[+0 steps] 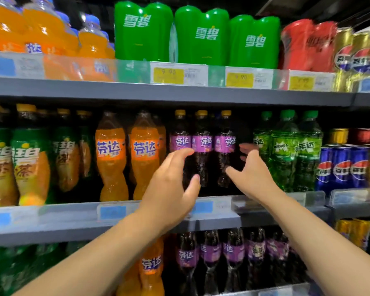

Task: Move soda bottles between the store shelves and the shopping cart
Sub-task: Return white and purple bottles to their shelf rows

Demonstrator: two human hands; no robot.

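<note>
Fingers (179, 155) spread, left hand (169, 184) and right hand (252, 174) flank purple-label soda bottles (203, 142) on the middle shelf (51, 216).

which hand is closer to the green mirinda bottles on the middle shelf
Right. The right hand is just left of the green mirinda bottles, beside them; the left hand is further left, in front of the purple bottles.

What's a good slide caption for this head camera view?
Open left hand and open right hand reach for purple-label soda bottles on the middle shelf.
</note>
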